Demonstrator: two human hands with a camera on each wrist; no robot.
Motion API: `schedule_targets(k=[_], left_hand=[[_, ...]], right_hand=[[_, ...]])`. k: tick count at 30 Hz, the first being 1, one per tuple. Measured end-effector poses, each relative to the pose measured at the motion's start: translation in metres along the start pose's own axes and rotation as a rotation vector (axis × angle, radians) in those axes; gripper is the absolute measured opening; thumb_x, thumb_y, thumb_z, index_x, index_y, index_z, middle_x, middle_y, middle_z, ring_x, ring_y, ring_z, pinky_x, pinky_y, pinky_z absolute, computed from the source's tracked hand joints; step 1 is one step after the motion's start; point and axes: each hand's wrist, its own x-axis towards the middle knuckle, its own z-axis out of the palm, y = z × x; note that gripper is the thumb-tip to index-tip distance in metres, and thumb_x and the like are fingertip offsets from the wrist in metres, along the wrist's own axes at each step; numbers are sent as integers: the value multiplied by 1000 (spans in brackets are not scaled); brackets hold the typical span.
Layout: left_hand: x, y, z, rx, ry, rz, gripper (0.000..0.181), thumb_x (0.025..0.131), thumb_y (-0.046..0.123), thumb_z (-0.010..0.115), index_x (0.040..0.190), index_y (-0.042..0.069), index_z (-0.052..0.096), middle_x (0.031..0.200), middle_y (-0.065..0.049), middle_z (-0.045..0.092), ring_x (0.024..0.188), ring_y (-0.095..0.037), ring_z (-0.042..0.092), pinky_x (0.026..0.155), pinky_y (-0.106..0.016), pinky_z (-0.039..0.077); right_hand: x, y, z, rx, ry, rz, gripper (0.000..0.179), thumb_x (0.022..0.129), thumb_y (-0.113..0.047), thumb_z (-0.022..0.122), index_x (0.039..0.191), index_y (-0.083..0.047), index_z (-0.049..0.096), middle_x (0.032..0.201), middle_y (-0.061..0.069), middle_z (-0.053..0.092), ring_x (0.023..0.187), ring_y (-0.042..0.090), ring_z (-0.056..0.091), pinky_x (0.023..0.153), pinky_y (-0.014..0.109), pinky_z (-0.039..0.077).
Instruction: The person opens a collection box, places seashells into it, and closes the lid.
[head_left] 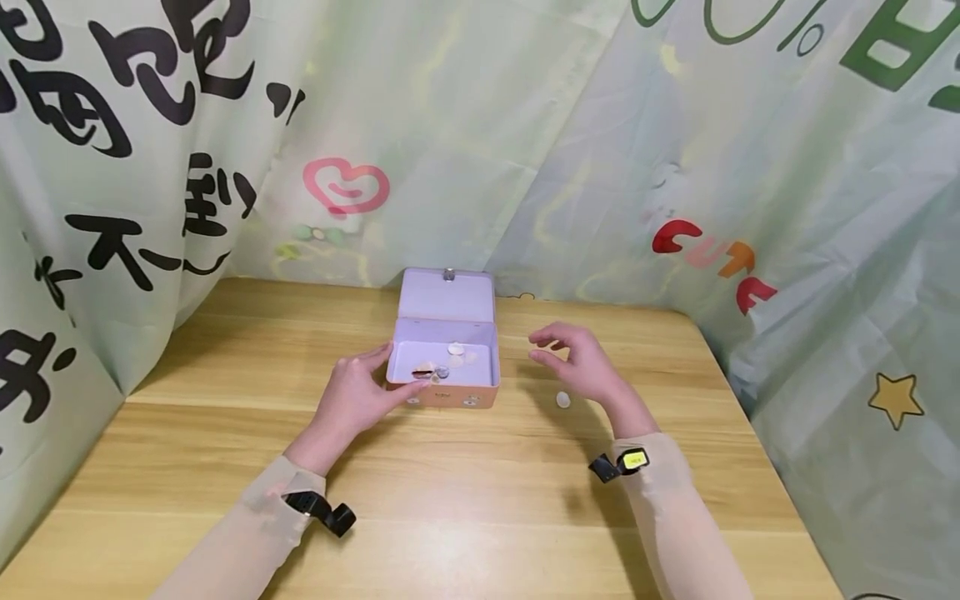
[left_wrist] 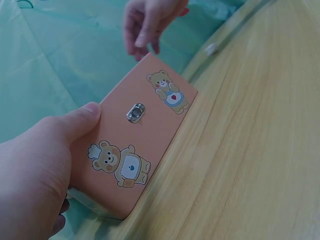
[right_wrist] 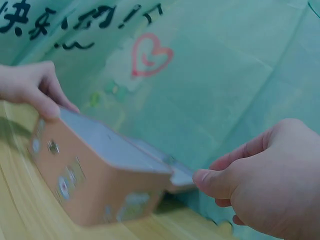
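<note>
An orange tin box with bear pictures stands on the table, its lilac-lined lid raised at the back. Inside lie several small items, among them a round white piece and a dark-edged one; their kind is too small to tell. My left hand grips the front left corner of the box, thumb across the front face, other fingers along the side. Off to the right of the box, my right hand hovers with loosely bent fingers and nothing visible in them. Beneath it lies a small white oval piece.
A wooden table carries everything. Printed cloth hangs behind it and at both sides, close behind the raised lid. Black straps with small devices circle both wrists, the left one and the right one.
</note>
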Motion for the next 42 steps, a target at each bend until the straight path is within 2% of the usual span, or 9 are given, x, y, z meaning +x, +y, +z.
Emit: schedule_targets(k=[4, 8, 14, 21, 24, 29, 34, 42], left_hand=[[-1, 0, 0, 8, 1, -2, 97, 77, 63, 90, 140, -6, 64, 136, -27, 61, 122, -42, 65, 78, -42, 55], [-1, -1, 0, 7, 0, -8, 96, 77, 62, 90, 139, -6, 64, 137, -26, 61, 122, -41, 66, 76, -42, 55], [0, -2, 0, 3, 8, 20, 96, 78, 64, 88, 139, -6, 64, 135, -27, 61, 118, -39, 68, 71, -39, 55], [0, -4, 1, -1, 5, 10, 98, 77, 65, 88, 138, -7, 65, 135, -26, 62, 122, -40, 66, 81, -43, 56], [0, -4, 1, -2, 1, 4, 97, 77, 64, 89, 138, -7, 64, 136, -26, 61, 121, -40, 67, 80, -44, 56], [1, -2, -1, -3, 3, 1, 99, 76, 67, 88, 138, -7, 64, 136, -27, 61, 122, -41, 66, 81, -44, 57], [1, -2, -2, 4, 2, -5, 102, 76, 72, 85, 138, -7, 65, 135, -27, 61, 125, -42, 62, 90, -48, 58], [1, -2, 0, 0, 16, 19, 101, 76, 71, 85, 138, -6, 65, 134, -26, 62, 124, -42, 64, 97, -54, 56]], right_hand=[[-17, 17, -8, -33, 7, 52, 23, 99, -3, 75, 120, 5, 73, 117, 18, 74, 111, 39, 68, 96, 60, 52], [-29, 30, -14, -41, 21, 99, 24, 100, -5, 74, 121, 6, 73, 117, 20, 74, 111, 40, 67, 96, 60, 51], [-42, 47, -18, -46, 19, 153, 26, 100, -8, 75, 121, 7, 72, 117, 22, 73, 108, 40, 67, 96, 60, 51], [-58, 61, -16, -75, -7, 218, 31, 98, -9, 77, 123, 8, 70, 116, 21, 73, 108, 40, 68, 97, 59, 52], [-65, 66, -15, -89, 3, 242, 32, 97, -11, 80, 122, 7, 71, 117, 21, 73, 110, 41, 69, 98, 57, 53], [-75, 75, -13, -138, 30, 240, 33, 94, -15, 83, 118, 6, 74, 113, 17, 71, 108, 37, 68, 97, 55, 52], [-81, 80, -10, -167, 36, 238, 30, 95, -22, 83, 113, 2, 76, 108, 11, 67, 102, 31, 63, 93, 51, 50], [-84, 83, -7, -178, 46, 199, 18, 96, -15, 81, 107, -1, 77, 103, 9, 67, 97, 27, 63, 89, 48, 50]])
